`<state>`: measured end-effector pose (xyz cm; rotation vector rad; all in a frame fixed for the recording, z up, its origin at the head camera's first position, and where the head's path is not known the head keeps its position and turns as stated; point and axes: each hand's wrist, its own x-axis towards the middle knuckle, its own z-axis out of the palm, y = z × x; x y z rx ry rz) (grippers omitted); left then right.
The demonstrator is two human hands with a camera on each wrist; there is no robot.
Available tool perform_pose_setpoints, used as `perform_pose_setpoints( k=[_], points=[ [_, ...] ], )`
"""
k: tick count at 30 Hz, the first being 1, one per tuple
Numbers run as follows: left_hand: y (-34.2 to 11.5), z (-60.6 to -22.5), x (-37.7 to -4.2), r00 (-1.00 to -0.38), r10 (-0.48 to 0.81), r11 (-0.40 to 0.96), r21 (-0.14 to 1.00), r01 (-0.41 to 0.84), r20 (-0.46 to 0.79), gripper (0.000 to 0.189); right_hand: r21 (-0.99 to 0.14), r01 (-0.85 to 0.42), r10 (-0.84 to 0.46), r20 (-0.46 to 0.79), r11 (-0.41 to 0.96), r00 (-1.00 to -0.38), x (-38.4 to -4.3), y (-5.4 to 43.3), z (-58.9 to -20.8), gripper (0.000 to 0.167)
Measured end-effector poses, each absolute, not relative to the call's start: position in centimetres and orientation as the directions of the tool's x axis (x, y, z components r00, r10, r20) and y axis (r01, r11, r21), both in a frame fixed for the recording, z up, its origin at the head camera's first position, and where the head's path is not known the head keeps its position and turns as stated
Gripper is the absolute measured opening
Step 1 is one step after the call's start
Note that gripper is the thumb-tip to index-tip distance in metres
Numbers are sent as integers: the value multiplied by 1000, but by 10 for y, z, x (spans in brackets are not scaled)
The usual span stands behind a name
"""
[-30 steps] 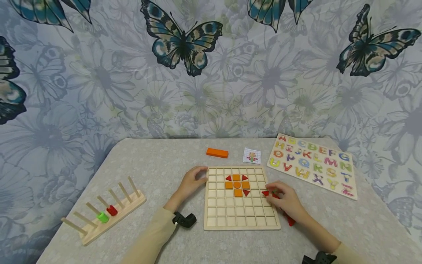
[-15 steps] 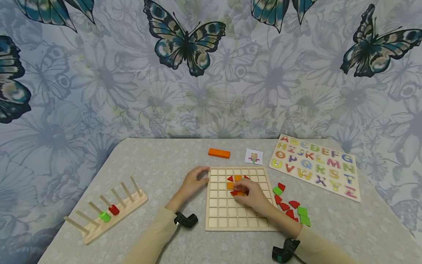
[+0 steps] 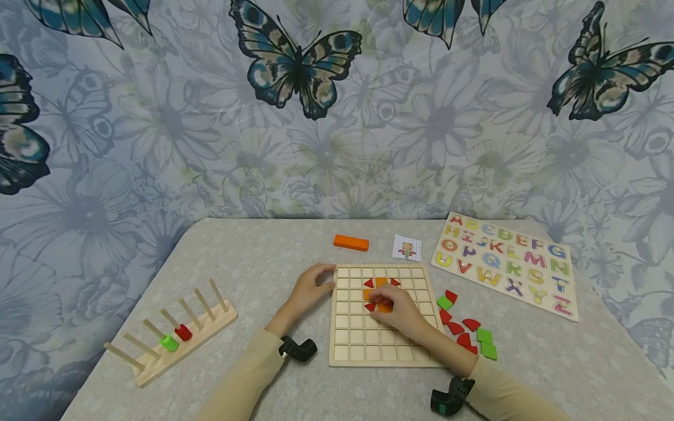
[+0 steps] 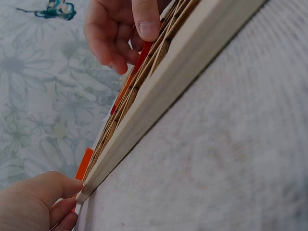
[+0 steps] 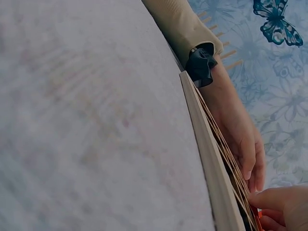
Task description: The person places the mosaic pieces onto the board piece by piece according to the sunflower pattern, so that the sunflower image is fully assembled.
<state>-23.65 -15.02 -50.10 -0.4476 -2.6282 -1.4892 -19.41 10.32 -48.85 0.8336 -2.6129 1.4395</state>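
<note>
On the table lies a wooden grid board [image 3: 348, 338] with orange square tiles [image 3: 381, 282] and red tiles [image 3: 395, 282] in its upper middle cells. My left hand [image 3: 308, 290] rests at the board's upper left edge, its thumb and fingers loosely bent and touching the frame. Over the tiles, my right hand [image 3: 398, 310] pinches a red tile [image 3: 371, 306] low at a cell, left of an orange square; it covers part of the pattern. From the left wrist view, the right thumb [image 4: 147, 24] meets the red tile [image 4: 143, 55] at the board's surface.
Loose red wedge tiles [image 3: 471, 324] and green squares [image 3: 484, 335] lie right of the board. Behind it are an orange block [image 3: 351, 242] and a pattern card [image 3: 407, 248]. An alphabet board [image 3: 505, 266] is at back right, a pegged wooden stand [image 3: 186, 342] at left.
My right hand has moved from the loose tiles at the right onto the board with a red tile, which now sits lower left of the orange pattern. The left hand has stayed at the edge.
</note>
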Motion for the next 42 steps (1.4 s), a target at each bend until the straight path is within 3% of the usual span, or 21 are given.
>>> perform_pose_setpoints(
  k=[24,33,42],
  points=[
    [-150,-504,-239,-960,204,484,833,268,190,41,-784,-491,-429,321,380,-844,-197,104,-495,27],
    [-150,-503,-237,-952,217,468,833,294,215,41,-830,-435,-382,298,350,-875,-198,112,-487,24],
    [-151,-501,-237,-956,210,469,836,284,207,41,-817,-407,-309,296,408,-904,-197,144,-482,21]
  ],
)
